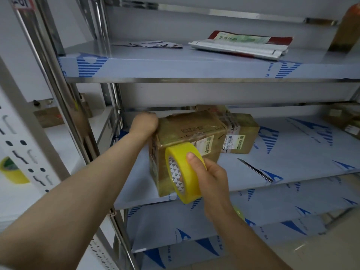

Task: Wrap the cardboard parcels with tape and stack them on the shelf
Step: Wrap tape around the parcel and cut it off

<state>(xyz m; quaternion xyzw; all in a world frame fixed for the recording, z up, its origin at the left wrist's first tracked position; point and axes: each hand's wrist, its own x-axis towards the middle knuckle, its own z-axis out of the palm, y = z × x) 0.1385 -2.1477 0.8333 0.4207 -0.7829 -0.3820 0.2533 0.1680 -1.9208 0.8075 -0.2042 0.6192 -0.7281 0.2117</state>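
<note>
Right hand (pixel 211 173) gripping round yellow tape roll (pixel 190 183) against front of brown cardboard parcel (pixel 187 131), left hand (pixel 145 123) clasping parcel's upper-left corner.

I read this as a small stockroom or parcel-packing room. A stainless steel rack (pixel 58 94) fills my view, its shelves covered in blue-printed protective film (pixel 91 65). At the front left of the middle shelf (pixel 292 152) is a cardboard parcel (pixel 187 129) with a printed shipping label. A second labelled parcel (pixel 241 133) sits just behind it, with more boxes (pixel 344 117) at the far right corner. A yellow tape roll (pixel 187 172) is against the front parcel. Another roll (pixel 13 170) sits left of the rack, by a white perforated panel (pixel 23 149). Flat printed pouches (pixel 239 43) lie on the upper shelf (pixel 194 69). I see plain white walls and a pale floor (pixel 331 240).
</note>
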